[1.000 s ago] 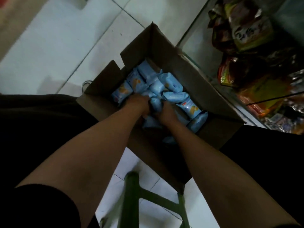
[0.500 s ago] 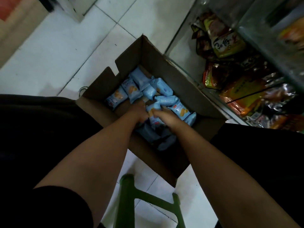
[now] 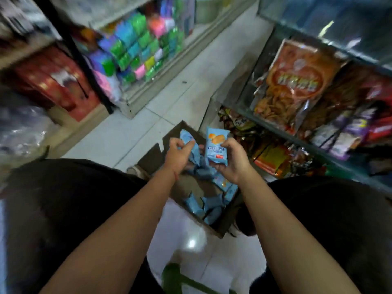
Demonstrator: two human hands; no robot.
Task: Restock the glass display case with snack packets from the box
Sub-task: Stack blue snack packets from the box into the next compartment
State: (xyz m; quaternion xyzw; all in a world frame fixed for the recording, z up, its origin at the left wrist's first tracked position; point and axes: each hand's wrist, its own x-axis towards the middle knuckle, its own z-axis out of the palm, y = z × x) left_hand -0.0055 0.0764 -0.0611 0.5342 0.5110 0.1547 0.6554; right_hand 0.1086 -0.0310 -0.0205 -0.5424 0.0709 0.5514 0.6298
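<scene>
My left hand [image 3: 177, 154] gripped crumpled light-blue snack packets [image 3: 186, 137]; my right hand [image 3: 230, 161] pinched one upright light-blue snack packet [image 3: 216, 146]. I judged both needed firm, uncrushing grips toward the glass display case [image 3: 244, 112] rightward.

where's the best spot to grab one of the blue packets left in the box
Pinch a loose blue packet across its flat middle, coming straight down through the open top of the cardboard box. They lie flat and jumbled near the box's near corner, and the walls block any approach from the side.
</scene>
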